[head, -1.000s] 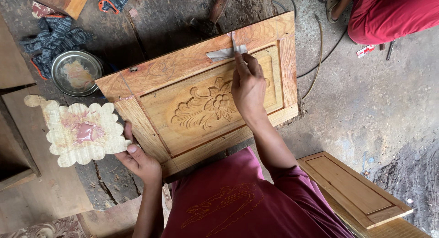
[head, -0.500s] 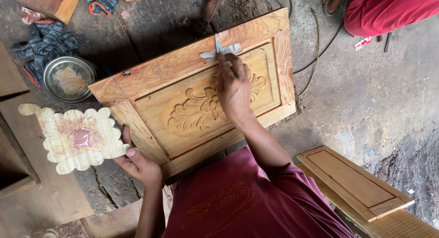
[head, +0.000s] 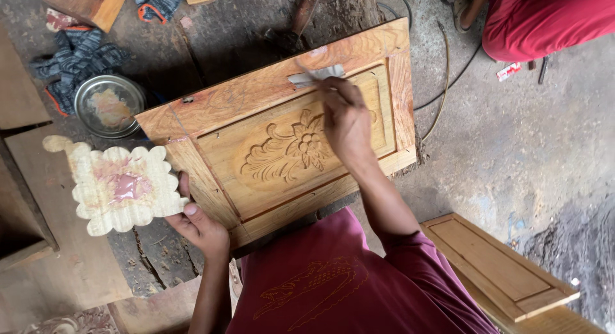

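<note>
Putty knife point(head: 314, 75) now lies lower-left of its earlier spot on the carved door panel point(head: 282, 148), long axis nearly level, blade pointing left along the top rail. Right hand point(head: 346, 119) fingers clamped on its handle. Left hand point(head: 198, 225) pinches a scalloped board point(head: 122, 190) left of the panel.

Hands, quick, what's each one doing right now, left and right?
Left hand: closed on the edge of the scalloped wooden board.
Right hand: closed on a putty knife at the carved door panel.
</note>
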